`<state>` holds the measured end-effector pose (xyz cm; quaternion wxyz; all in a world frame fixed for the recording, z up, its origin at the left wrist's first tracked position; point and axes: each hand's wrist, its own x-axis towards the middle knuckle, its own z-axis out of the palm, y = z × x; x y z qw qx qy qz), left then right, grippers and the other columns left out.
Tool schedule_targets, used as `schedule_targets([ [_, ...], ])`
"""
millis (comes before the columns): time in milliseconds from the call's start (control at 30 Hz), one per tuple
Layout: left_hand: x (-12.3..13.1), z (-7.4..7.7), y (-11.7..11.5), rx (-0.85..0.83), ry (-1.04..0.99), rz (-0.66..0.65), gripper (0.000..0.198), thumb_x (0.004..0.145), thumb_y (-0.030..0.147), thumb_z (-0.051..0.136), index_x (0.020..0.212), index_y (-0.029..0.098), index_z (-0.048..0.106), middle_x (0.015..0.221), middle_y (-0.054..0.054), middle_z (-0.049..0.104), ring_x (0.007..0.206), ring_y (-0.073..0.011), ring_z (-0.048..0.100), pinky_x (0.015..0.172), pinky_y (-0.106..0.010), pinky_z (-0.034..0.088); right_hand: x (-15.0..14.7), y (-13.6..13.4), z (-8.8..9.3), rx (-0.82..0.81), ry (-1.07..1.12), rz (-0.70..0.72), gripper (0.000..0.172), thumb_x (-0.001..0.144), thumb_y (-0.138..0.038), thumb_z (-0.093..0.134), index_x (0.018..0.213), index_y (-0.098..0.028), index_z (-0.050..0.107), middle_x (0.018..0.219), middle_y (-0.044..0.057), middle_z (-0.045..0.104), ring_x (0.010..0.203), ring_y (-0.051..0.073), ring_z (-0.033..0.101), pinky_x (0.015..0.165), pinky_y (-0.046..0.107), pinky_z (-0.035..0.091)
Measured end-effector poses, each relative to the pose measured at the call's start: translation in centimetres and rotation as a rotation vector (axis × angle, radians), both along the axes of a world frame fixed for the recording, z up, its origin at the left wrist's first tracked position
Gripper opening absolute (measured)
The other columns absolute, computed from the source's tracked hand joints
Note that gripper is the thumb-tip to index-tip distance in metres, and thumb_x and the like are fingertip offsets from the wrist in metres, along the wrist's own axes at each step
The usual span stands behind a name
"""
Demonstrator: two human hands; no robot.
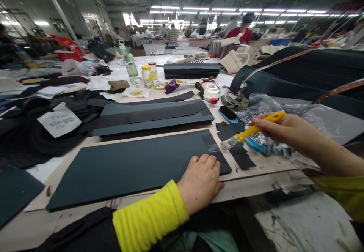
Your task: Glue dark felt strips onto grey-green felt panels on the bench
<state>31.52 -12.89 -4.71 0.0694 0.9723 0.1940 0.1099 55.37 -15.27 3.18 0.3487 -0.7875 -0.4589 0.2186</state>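
Note:
My right hand (274,128) is closed round the yellow handle of a paintbrush (251,131). The brush's whitish bristles point left, by the right end of a dark green-blue panel (136,164). A black strip (210,140) lies across that end, with whitish streaks on it close to the bristles. My left hand (200,181) holds the panel at its front edge, fingers bent on top and thumb at the edge; its fingertips are partly hidden. Behind it lies a stack of similar panels (127,130) with a long black strip (150,116) on top.
Black scraps (243,157), a blue-backed brush (227,113) and clear plastic film (263,107) lie right. Farther back stand a white bottle with a red cap (209,92), jars (147,76) and a green spray bottle (131,68). Black fabric (74,142) is heaped left. Several people work beyond.

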Motion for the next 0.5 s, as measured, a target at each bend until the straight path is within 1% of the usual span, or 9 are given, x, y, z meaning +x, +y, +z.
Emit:
schedule_targets([
  [67, -0.1, -0.1, 0.0, -0.002, -0.003, 0.001, 0.040, 0.083, 0.042, 0.052, 0.111, 0.014, 0.048, 0.111, -0.007, 0.056, 0.100, -0.0232, 0.049, 0.078, -0.038, 0.044, -0.1, -0.2, 0.7, 0.031, -0.049, -0.009, 0.058, 0.057, -0.066, 0.060, 0.082, -0.014, 0.062, 0.065, 0.006, 0.055, 0.051, 0.012, 0.045, 0.043, 0.024, 0.030],
  [133, -0.1, -0.2, -0.1, 0.003, -0.008, 0.008, 0.041, 0.084, 0.041, 0.051, 0.114, 0.013, 0.047, 0.113, -0.007, 0.056, 0.101, -0.0233, 0.049, 0.078, -0.038, 0.044, -0.8, -0.1, 1.3, 0.046, -0.106, 0.016, 0.061, 0.057, -0.070, 0.058, 0.083, -0.016, 0.063, 0.068, 0.007, 0.057, 0.054, 0.013, 0.048, 0.045, 0.026, 0.033],
  [233, -0.3, -0.5, -0.6, 0.019, -0.020, 0.020, 0.043, 0.086, 0.040, 0.048, 0.118, 0.011, 0.045, 0.117, -0.008, 0.055, 0.104, -0.0235, 0.049, 0.080, -0.038, 0.043, -2.9, 0.5, 1.8, 0.015, -0.210, 0.107, 0.071, 0.055, -0.079, 0.050, 0.083, -0.016, 0.064, 0.059, 0.005, 0.054, 0.051, 0.015, 0.047, 0.047, 0.028, 0.034],
  [300, -0.5, -0.8, -0.9, 0.032, -0.034, 0.023, 0.046, 0.086, 0.041, 0.049, 0.119, 0.010, 0.044, 0.119, -0.009, 0.054, 0.106, -0.0235, 0.048, 0.082, -0.038, 0.043, -4.5, 1.2, 1.7, 0.014, -0.264, 0.177, 0.074, 0.055, -0.082, 0.045, 0.081, -0.016, 0.064, 0.057, 0.005, 0.054, 0.050, 0.016, 0.047, 0.048, 0.029, 0.034],
  [367, -0.6, -1.0, -1.1, 0.044, -0.051, 0.023, 0.049, 0.085, 0.043, 0.049, 0.120, 0.010, 0.043, 0.121, -0.009, 0.054, 0.107, -0.0234, 0.047, 0.083, -0.037, 0.043, -6.1, 2.0, 1.5, 0.044, -0.297, 0.239, 0.070, 0.060, -0.080, 0.043, 0.080, -0.015, 0.064, 0.057, 0.005, 0.055, 0.050, 0.016, 0.047, 0.049, 0.029, 0.034],
  [500, -1.0, -1.3, -1.5, 0.068, -0.096, 0.030, 0.050, 0.087, 0.044, 0.044, 0.121, 0.008, 0.042, 0.126, -0.009, 0.051, 0.111, -0.0228, 0.045, 0.086, -0.037, 0.042, -9.7, 3.7, 1.1, 0.091, -0.336, 0.384, 0.051, 0.071, -0.062, 0.043, 0.078, -0.015, 0.064, 0.056, 0.004, 0.055, 0.051, 0.016, 0.048, 0.050, 0.028, 0.034],
])
